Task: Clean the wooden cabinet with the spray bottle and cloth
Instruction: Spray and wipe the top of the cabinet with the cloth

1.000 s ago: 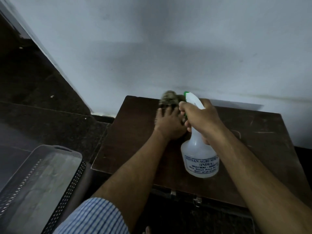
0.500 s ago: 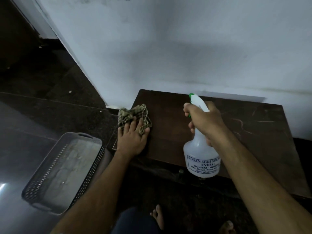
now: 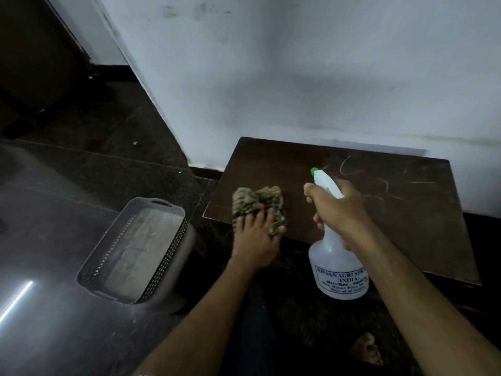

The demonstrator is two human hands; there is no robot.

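Note:
The dark wooden cabinet (image 3: pixel 406 226) stands against the white wall, its top scratched with pale lines. A crumpled patterned cloth (image 3: pixel 254 202) lies at the top's front left corner. My left hand (image 3: pixel 256 237) presses flat on the cloth with its fingers spread. My right hand (image 3: pixel 339 210) grips the neck and trigger of a white spray bottle (image 3: pixel 340 272) with a green nozzle. The bottle hangs tilted in the air over the cabinet's front edge, nozzle pointing toward the far left.
A grey perforated plastic basket (image 3: pixel 135 251) sits on the dark floor left of the cabinet. The white wall (image 3: pixel 298 77) rises right behind the cabinet. My bare foot (image 3: pixel 366 348) shows on the floor below the bottle.
My left hand dragged the cloth from the back middle of the top to its front left corner. The right hand keeps its hold on the bottle. The camera has pulled back.

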